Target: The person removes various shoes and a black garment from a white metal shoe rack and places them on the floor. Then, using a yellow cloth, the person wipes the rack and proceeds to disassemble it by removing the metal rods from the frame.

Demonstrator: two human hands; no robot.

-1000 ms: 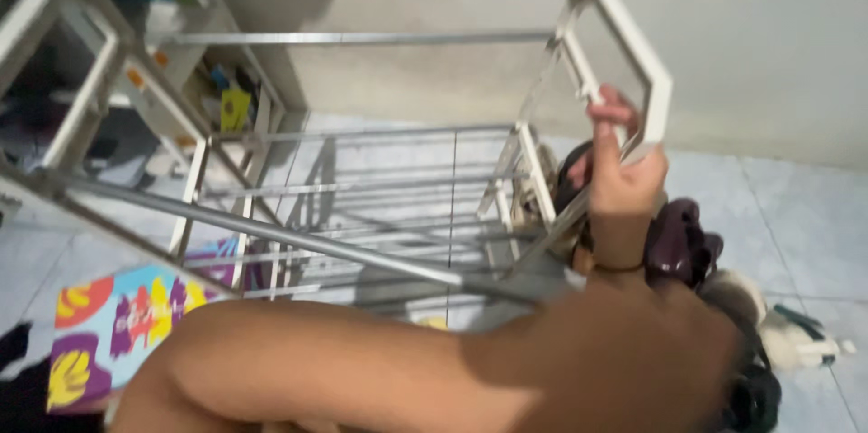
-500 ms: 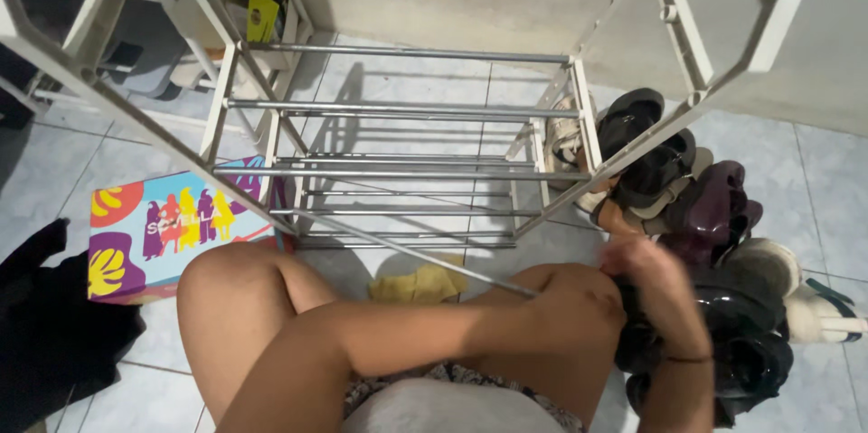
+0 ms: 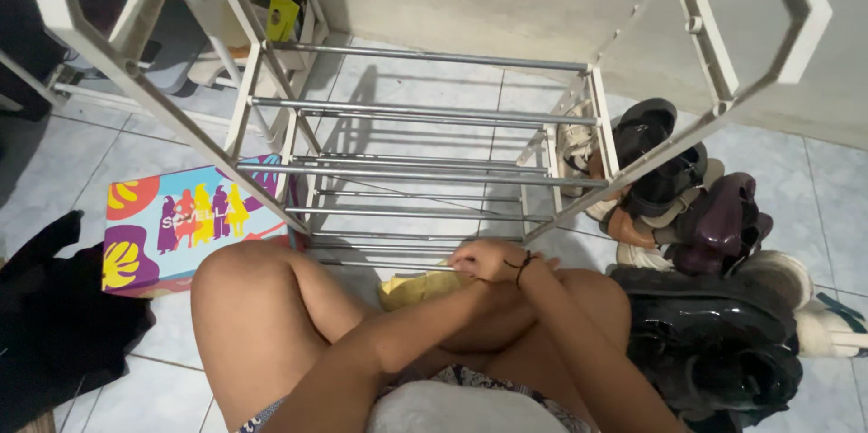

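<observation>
I sit on the tiled floor with my knees up in front of a white and metal shoe rack (image 3: pixel 425 110). My right hand (image 3: pixel 488 259), a black band on its wrist, reaches over my knee. Its fingers curl down onto the right end of a yellow cloth (image 3: pixel 418 288), which lies on the floor by the rack's lowest rails. My left forearm (image 3: pixel 398 343) crosses my lap towards my right knee. Its hand is hidden under my right arm.
A pile of dark shoes and sandals (image 3: pixel 687 216) lies right of the rack, with glossy black shoes (image 3: pixel 723 343) closer to me. A colourful shoebox (image 3: pixel 181 225) sits on the left, dark clothing (image 3: pixel 54 324) beside it. A wall and shelving (image 3: pixel 271 8) stand behind the rack.
My right hand let go of the rack's right side frame, dropped to the shoes on the right, then swung left to the yellow cloth. The view tilted down.
</observation>
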